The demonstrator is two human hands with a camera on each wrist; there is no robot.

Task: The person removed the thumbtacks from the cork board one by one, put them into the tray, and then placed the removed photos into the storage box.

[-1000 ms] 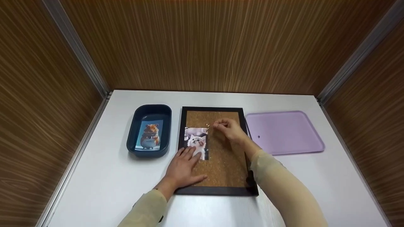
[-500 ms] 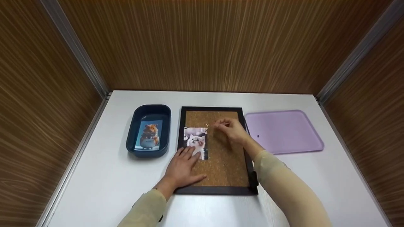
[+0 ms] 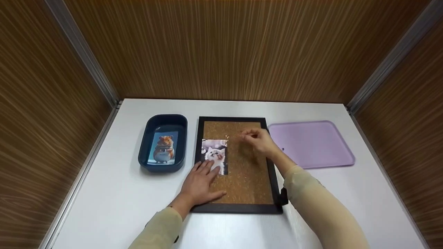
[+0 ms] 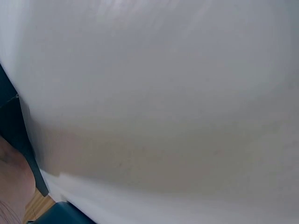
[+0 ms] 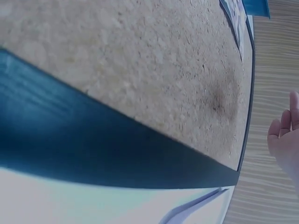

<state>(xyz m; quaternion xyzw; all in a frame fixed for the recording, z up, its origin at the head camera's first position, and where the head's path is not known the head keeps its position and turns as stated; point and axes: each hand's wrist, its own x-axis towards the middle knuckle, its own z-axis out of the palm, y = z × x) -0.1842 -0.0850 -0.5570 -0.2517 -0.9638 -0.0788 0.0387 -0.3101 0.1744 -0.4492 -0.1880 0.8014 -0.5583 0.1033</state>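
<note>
A cork board [image 3: 251,173] with a black frame lies on the white table. On its left part sits a photo of a white kitten [image 3: 216,154]. My left hand [image 3: 200,186] is spread flat, its fingertips on the lower part of this photo and its thumb on the cork. A tiny bright speck [image 3: 227,137] shows at the photo's upper right corner. Just right of it, my right hand [image 3: 259,141] is over the cork, thumb and forefinger tips close together; whether they pinch something small I cannot tell. In the right wrist view, the right hand's fingers [image 5: 285,126] appear curled.
Left of the board, a dark blue tray [image 3: 143,157] holds a hamster picture [image 3: 164,148]. A lilac tray [image 3: 315,145] lies to the right, with a small dark spot near its left side. Wood-grain panels [image 3: 221,52] wall in the table's back and sides.
My right hand has drifted a little to the right, away from the photo's upper right corner. The left hand and the photo have stayed in place.
</note>
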